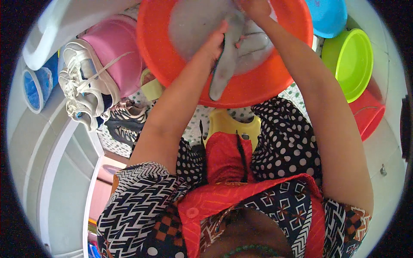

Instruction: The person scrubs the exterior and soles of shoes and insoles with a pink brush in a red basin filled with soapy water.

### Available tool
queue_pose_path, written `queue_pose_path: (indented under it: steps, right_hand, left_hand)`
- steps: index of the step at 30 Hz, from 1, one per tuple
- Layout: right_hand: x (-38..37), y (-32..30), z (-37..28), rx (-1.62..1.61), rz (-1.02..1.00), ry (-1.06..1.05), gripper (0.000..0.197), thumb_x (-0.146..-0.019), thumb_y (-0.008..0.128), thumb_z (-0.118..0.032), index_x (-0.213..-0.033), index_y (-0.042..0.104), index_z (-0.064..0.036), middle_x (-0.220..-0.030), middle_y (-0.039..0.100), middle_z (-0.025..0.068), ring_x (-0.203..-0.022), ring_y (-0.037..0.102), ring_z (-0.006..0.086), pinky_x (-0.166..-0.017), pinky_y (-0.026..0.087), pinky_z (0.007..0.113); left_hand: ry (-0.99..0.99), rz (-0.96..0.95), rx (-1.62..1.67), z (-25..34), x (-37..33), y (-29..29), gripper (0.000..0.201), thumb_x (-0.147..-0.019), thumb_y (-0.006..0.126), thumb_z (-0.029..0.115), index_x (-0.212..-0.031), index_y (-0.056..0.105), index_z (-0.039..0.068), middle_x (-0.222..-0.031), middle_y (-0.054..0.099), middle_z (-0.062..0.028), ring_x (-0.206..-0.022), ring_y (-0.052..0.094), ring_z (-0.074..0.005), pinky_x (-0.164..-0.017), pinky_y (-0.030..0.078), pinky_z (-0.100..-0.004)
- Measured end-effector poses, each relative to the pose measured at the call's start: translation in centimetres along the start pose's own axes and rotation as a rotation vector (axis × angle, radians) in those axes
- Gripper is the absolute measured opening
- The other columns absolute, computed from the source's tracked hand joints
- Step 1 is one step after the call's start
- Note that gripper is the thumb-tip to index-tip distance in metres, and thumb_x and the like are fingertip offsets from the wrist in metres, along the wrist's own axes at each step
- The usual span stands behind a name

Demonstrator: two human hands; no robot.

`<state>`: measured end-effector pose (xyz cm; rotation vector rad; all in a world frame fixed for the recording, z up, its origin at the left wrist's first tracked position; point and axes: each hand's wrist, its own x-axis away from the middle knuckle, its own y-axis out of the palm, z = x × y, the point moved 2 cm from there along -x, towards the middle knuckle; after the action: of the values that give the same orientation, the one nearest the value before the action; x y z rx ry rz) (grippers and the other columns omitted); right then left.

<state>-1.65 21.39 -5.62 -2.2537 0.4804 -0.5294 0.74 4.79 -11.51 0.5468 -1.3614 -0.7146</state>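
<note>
A long grey shoe insole [224, 73] with a dark edge lies tilted over the near side of an orange-red basin [189, 92]. My left hand [218, 38] grips it along its left side, the thumb on top. At the insole's far end, my right hand [254, 8] is curled; the picture's upper edge cuts off part of its fingers, so what they hold is hidden. Cloudy grey soapy water [189, 32] fills the basin. Another grey, flat, rounded piece [254, 44] shows in the water beside the insole, perhaps a second insole.
White sneakers [88, 81] rest against a pink tub [118, 51] at left, dark striped shoes [127, 120] below them. Blue [329, 17], lime-green [355, 64] and red [368, 114] containers line the right. A yellow stool [234, 122] stands between my legs; a blue bucket [36, 90] is far left.
</note>
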Motion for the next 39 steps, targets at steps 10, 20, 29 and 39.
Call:
queue_pose_path:
  steps: [10,20,29,39]
  right_hand:
    - [8.3,2.9,1.4,-0.506,-0.223,0.073,0.054,-0.073,0.067,-0.038,-0.119,0.054,-0.0116,-0.104,0.061,0.0072,-0.092,0.057,0.017,-0.08,0.045,0.031]
    - [8.7,2.0,-1.8,-0.372,-0.219,0.227,0.047,-0.074,0.067,-0.033,-0.113,0.058,-0.0084,-0.101,0.064,0.0101,-0.087,0.059,0.0144,-0.076,0.046,0.027]
    - [2.4,3.7,-1.0,-0.223,-0.171,0.088,0.048,-0.076,0.06,-0.04,-0.113,0.057,-0.0102,-0.103,0.061,0.0127,-0.097,0.058,0.0294,-0.084,0.044,0.033]
    - [-0.6,1.5,-0.4,0.168,0.083,0.048,0.043,-0.082,0.053,-0.034,-0.119,0.053,-0.0132,-0.097,0.063,0.0141,-0.082,0.059,0.0345,-0.072,0.046,0.041]
  left_hand:
    - [0.227,0.235,0.133,1.2,-0.1,-3.9,0.055,-0.09,0.035,0.051,-0.118,0.047,0.005,-0.104,0.058,-0.0178,-0.083,0.057,-0.0313,-0.073,0.046,-0.0442]
    - [0.205,0.318,0.162,0.5,2.0,2.6,0.055,-0.088,0.036,0.055,-0.116,0.051,0.01,-0.116,0.054,-0.0118,-0.097,0.054,-0.028,-0.084,0.042,-0.0454]
    - [0.148,0.371,0.028,0.0,2.1,2.0,0.043,-0.09,0.043,0.046,-0.119,0.043,0.015,-0.092,0.055,-0.0064,-0.068,0.052,-0.0207,-0.055,0.046,-0.0364]
    - [0.131,0.157,0.006,0.4,0.5,-3.0,0.054,-0.084,0.049,0.051,-0.121,0.044,0.012,-0.105,0.057,-0.0102,-0.076,0.057,-0.0271,-0.062,0.049,-0.0412]
